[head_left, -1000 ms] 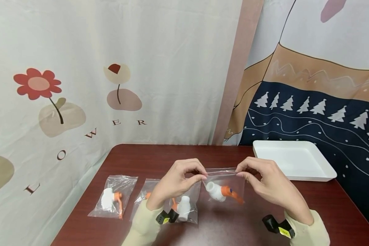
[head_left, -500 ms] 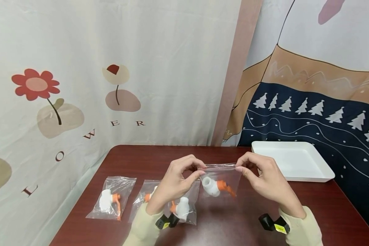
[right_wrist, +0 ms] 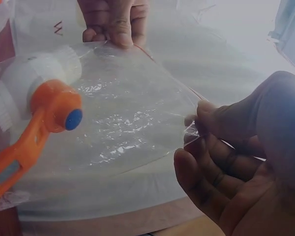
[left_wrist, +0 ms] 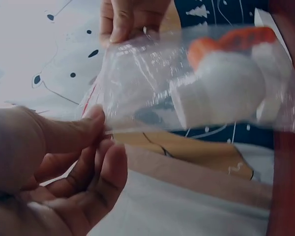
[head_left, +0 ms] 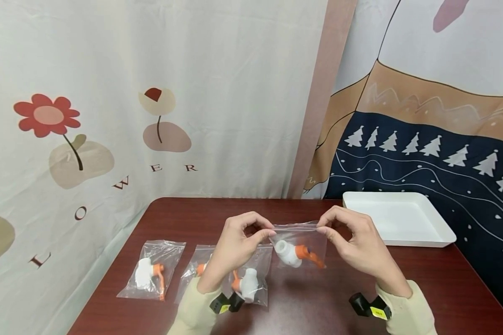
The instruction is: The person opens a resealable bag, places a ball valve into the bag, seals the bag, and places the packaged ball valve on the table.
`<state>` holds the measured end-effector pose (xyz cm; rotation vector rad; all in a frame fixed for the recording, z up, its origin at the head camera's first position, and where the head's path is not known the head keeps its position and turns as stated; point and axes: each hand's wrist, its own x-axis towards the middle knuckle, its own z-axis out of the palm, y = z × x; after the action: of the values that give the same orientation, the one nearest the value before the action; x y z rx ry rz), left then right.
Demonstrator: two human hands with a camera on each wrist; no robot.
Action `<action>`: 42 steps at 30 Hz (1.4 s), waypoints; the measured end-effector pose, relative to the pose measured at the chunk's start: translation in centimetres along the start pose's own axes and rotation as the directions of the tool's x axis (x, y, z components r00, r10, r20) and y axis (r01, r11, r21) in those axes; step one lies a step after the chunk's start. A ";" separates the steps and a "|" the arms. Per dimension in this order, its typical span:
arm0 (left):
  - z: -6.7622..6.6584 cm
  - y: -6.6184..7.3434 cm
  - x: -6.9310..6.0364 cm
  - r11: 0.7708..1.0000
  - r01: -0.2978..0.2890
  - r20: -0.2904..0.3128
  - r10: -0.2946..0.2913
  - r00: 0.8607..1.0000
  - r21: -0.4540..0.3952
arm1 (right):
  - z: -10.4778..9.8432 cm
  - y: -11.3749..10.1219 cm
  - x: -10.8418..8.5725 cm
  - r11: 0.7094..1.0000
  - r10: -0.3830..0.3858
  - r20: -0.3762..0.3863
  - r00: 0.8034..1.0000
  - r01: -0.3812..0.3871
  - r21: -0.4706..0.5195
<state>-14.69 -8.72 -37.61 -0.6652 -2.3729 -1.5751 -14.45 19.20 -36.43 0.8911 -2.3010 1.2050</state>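
Note:
My left hand [head_left: 240,242] and right hand [head_left: 357,239] pinch the two upper corners of a clear zip bag [head_left: 306,236], holding it above the table. Inside hangs a white plastic ball valve [head_left: 289,254] with an orange lever handle. A blue dot [right_wrist: 73,119] marks the handle's hub in the right wrist view. The bag's top edge runs straight between the hands, with a thin red line along it in the wrist views. In the left wrist view, the left thumb and index finger grip one corner; the white valve body [left_wrist: 226,88] lies at the bag's far end.
On the brown table [head_left: 184,216], a bagged valve [head_left: 144,273] lies at left. Two more bags lie nearer the middle, one valve [head_left: 248,284] partly beside my left wrist, another mostly behind the forearm. A white tray [head_left: 406,242] stands at the back right.
Both hands have shifted slightly left and up with the bag. They still pinch its top corners; the table items lie as before.

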 end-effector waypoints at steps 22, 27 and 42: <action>2.4 0.1 -0.2 0.941 0.060 0.003 -0.062 0.998 -0.332 | 0.0 0.2 -0.2 0.991 0.112 0.097 0.989 -0.118 0.061; 3.1 0.3 -0.4 0.956 0.063 0.025 -0.058 0.998 -0.286 | 1.4 -0.2 -0.1 0.999 0.028 0.119 0.992 -0.033 0.040; 3.6 0.6 -0.5 0.958 0.090 0.056 -0.078 0.995 -0.271 | 3.0 -1.1 -0.2 0.998 -0.062 0.092 0.994 0.060 0.027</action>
<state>-13.71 -5.34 -38.76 -0.6648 -2.2624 -1.9678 -13.69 16.36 -37.61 1.0389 -2.3175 1.1920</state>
